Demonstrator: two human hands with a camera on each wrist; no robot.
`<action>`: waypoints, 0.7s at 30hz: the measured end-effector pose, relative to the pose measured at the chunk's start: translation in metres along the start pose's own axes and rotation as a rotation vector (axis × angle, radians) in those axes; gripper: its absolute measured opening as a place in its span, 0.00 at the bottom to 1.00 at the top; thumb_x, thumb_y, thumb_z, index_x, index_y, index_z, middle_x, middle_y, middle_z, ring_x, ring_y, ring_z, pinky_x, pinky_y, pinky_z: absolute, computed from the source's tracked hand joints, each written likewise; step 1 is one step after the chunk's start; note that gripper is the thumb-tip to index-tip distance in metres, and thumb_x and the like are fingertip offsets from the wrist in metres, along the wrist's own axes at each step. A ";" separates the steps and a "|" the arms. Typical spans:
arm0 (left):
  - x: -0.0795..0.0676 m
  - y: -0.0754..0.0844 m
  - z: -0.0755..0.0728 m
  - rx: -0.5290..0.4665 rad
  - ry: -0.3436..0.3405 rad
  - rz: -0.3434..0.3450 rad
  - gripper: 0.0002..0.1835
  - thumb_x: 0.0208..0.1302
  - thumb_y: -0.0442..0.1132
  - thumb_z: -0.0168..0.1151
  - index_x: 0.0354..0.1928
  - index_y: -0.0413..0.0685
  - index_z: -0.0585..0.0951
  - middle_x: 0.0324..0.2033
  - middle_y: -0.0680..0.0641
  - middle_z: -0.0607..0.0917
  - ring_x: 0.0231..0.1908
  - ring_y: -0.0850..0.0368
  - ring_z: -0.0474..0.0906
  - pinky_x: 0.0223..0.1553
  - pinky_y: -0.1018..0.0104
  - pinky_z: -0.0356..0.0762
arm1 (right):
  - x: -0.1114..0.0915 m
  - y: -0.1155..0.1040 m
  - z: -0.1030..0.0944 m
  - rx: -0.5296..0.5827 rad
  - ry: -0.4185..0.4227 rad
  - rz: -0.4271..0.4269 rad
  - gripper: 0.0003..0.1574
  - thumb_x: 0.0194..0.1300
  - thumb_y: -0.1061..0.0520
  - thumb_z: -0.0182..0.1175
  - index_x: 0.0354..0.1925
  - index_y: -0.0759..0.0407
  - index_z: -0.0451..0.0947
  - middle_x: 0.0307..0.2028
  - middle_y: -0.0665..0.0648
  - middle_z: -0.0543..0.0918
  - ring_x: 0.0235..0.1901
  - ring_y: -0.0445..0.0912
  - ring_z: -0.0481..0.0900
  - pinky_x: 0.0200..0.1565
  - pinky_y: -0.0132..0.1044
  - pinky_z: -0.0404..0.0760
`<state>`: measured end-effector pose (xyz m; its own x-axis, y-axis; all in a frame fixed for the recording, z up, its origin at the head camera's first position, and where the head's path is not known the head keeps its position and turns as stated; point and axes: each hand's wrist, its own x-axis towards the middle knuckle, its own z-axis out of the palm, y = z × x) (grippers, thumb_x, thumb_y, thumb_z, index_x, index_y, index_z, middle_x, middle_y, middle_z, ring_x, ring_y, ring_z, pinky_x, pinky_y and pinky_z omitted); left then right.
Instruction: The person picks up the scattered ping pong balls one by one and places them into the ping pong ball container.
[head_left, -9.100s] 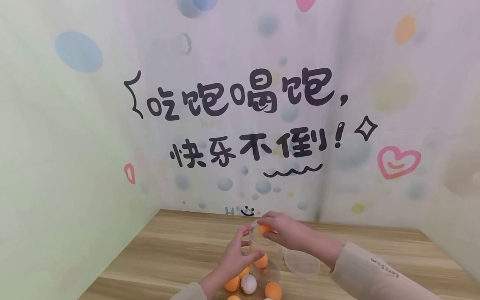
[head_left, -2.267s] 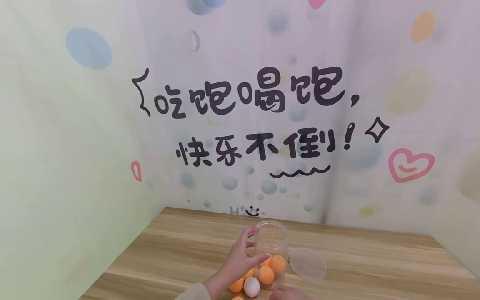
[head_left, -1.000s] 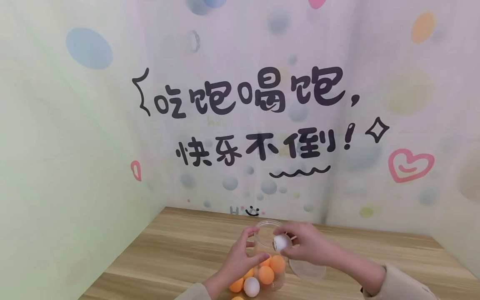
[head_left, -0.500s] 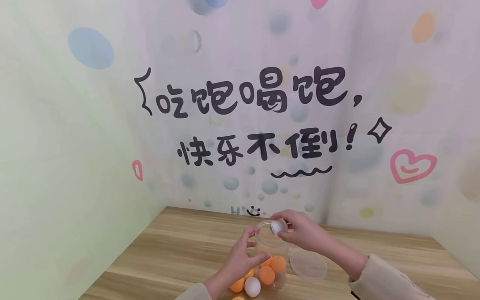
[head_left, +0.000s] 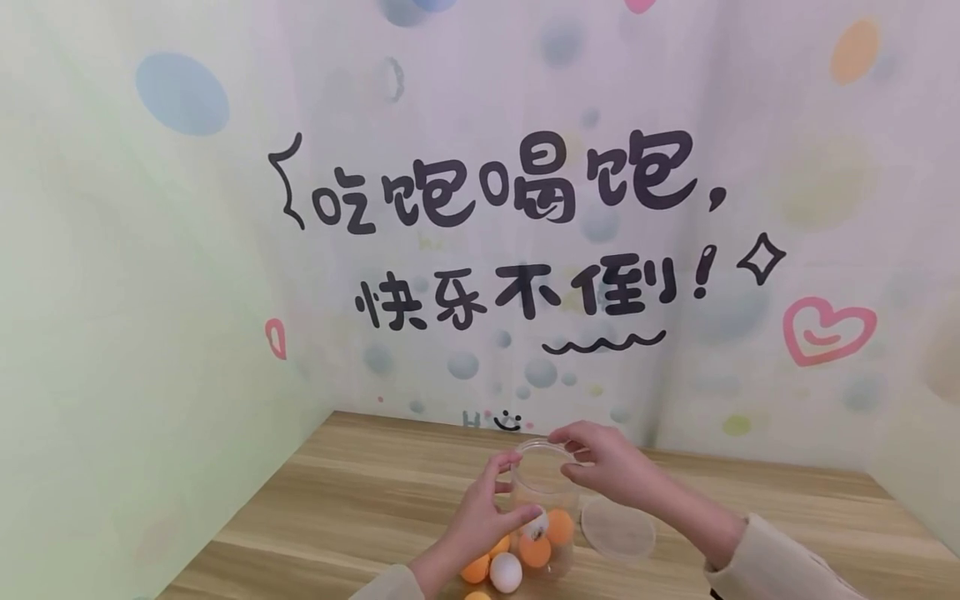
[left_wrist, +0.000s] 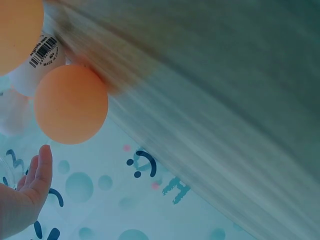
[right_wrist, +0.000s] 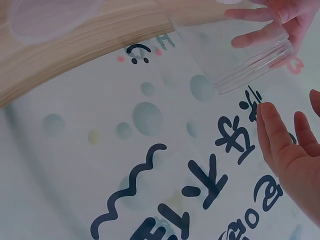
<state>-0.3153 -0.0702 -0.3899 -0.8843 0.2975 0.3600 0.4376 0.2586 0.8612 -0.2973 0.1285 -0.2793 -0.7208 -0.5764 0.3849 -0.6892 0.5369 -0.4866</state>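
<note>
My left hand (head_left: 476,517) grips the clear plastic jar (head_left: 551,487) from the left, fingers and thumb around its wall. Inside the upright, uncovered jar are a white ping-pong ball (head_left: 536,525) with dark print and several orange ping-pong balls (head_left: 559,527). My right hand (head_left: 611,467) hovers at the right of the rim, fingers parted and holding nothing; in the right wrist view the jar's mouth (right_wrist: 255,67) lies just beyond its fingertips. A loose white ball (head_left: 506,573) and orange balls (head_left: 475,570) lie before the jar. Barcode print shows on a white ball (left_wrist: 42,62) in the left wrist view.
A round translucent lid (head_left: 618,528) lies flat on the wood-grain table (head_left: 352,492), right of the jar. One more orange ball (head_left: 477,596) is cut off by the bottom edge. Behind the table hangs a printed cloth (head_left: 480,367), with pale side walls.
The right hand earlier put orange balls in, dipped low, and came back with a white ball. It has let that ball drop into the jar. The left hand has kept its grip.
</note>
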 end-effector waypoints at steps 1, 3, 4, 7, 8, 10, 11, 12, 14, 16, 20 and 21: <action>0.000 0.000 0.000 0.001 -0.001 0.000 0.33 0.55 0.45 0.66 0.61 0.52 0.62 0.61 0.45 0.68 0.51 0.42 0.72 0.41 0.55 0.78 | -0.001 -0.001 0.000 0.004 0.001 -0.001 0.18 0.54 0.67 0.60 0.45 0.69 0.75 0.43 0.63 0.80 0.41 0.53 0.78 0.41 0.38 0.80; -0.001 0.001 -0.001 0.000 -0.003 0.004 0.34 0.55 0.45 0.66 0.61 0.52 0.62 0.61 0.45 0.68 0.52 0.42 0.71 0.41 0.54 0.77 | -0.004 -0.002 0.001 0.018 0.000 -0.002 0.17 0.54 0.67 0.60 0.45 0.68 0.75 0.44 0.63 0.80 0.41 0.53 0.78 0.41 0.37 0.80; -0.001 0.001 -0.001 -0.001 -0.004 0.004 0.34 0.55 0.45 0.66 0.62 0.52 0.62 0.61 0.45 0.67 0.52 0.42 0.71 0.42 0.54 0.77 | -0.005 -0.003 0.002 0.025 -0.003 -0.003 0.17 0.54 0.67 0.60 0.45 0.68 0.75 0.43 0.63 0.80 0.40 0.53 0.78 0.41 0.37 0.80; 0.000 0.001 -0.001 -0.004 -0.007 0.000 0.34 0.55 0.45 0.65 0.62 0.53 0.61 0.61 0.45 0.67 0.52 0.42 0.71 0.42 0.55 0.77 | -0.011 -0.005 0.007 0.041 -0.022 -0.014 0.17 0.55 0.67 0.61 0.45 0.67 0.75 0.43 0.62 0.80 0.40 0.52 0.78 0.40 0.35 0.80; 0.000 0.001 -0.001 -0.004 -0.009 0.000 0.34 0.56 0.45 0.65 0.62 0.53 0.61 0.62 0.44 0.67 0.52 0.42 0.71 0.42 0.55 0.77 | -0.014 -0.006 0.009 0.042 -0.027 -0.024 0.17 0.55 0.66 0.61 0.45 0.68 0.75 0.42 0.62 0.80 0.39 0.51 0.79 0.40 0.34 0.80; 0.001 -0.001 -0.001 0.001 -0.008 -0.001 0.34 0.56 0.45 0.65 0.62 0.53 0.61 0.62 0.44 0.66 0.53 0.42 0.71 0.42 0.56 0.78 | -0.018 -0.008 0.015 0.048 -0.048 -0.041 0.16 0.55 0.66 0.61 0.44 0.68 0.75 0.41 0.60 0.80 0.38 0.49 0.78 0.38 0.32 0.80; 0.001 -0.001 -0.001 0.006 -0.005 0.004 0.34 0.56 0.45 0.65 0.62 0.53 0.61 0.62 0.43 0.67 0.52 0.42 0.71 0.41 0.56 0.78 | -0.020 -0.008 0.019 0.049 -0.060 -0.047 0.16 0.55 0.66 0.61 0.44 0.67 0.76 0.40 0.58 0.80 0.37 0.47 0.78 0.38 0.31 0.80; 0.001 -0.001 -0.001 0.010 -0.002 0.010 0.34 0.56 0.45 0.65 0.62 0.52 0.61 0.61 0.43 0.67 0.52 0.42 0.72 0.41 0.55 0.78 | -0.022 -0.009 0.024 0.048 -0.073 -0.043 0.15 0.55 0.66 0.61 0.43 0.66 0.76 0.39 0.56 0.80 0.37 0.45 0.78 0.37 0.30 0.80; 0.001 -0.001 -0.001 0.027 0.006 0.028 0.33 0.56 0.44 0.65 0.62 0.50 0.62 0.61 0.42 0.67 0.51 0.41 0.72 0.40 0.58 0.78 | -0.026 -0.010 0.034 0.044 -0.106 -0.059 0.15 0.54 0.65 0.61 0.42 0.64 0.78 0.36 0.51 0.80 0.35 0.40 0.77 0.35 0.29 0.79; 0.001 0.000 -0.001 0.042 0.012 0.036 0.33 0.55 0.44 0.66 0.61 0.50 0.62 0.60 0.40 0.67 0.50 0.41 0.73 0.40 0.57 0.79 | -0.029 -0.009 0.045 0.036 -0.143 -0.091 0.13 0.54 0.63 0.62 0.41 0.60 0.79 0.35 0.48 0.79 0.34 0.36 0.75 0.34 0.28 0.78; 0.002 -0.001 0.000 0.045 0.012 0.008 0.34 0.54 0.48 0.66 0.61 0.52 0.63 0.60 0.40 0.68 0.51 0.42 0.72 0.41 0.56 0.78 | -0.036 -0.001 0.068 -0.003 -0.249 -0.191 0.13 0.57 0.58 0.62 0.42 0.60 0.77 0.36 0.48 0.80 0.35 0.33 0.73 0.33 0.27 0.76; 0.002 -0.001 0.000 0.041 0.009 -0.002 0.34 0.53 0.49 0.66 0.61 0.54 0.63 0.60 0.41 0.68 0.51 0.42 0.72 0.42 0.54 0.78 | -0.037 0.003 0.075 -0.017 -0.272 -0.222 0.14 0.59 0.56 0.61 0.42 0.60 0.77 0.37 0.49 0.79 0.35 0.33 0.72 0.33 0.26 0.75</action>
<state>-0.3178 -0.0699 -0.3898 -0.8867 0.2885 0.3614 0.4416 0.2968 0.8467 -0.2675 0.1049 -0.3542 -0.5087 -0.8222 0.2556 -0.8298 0.3890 -0.4001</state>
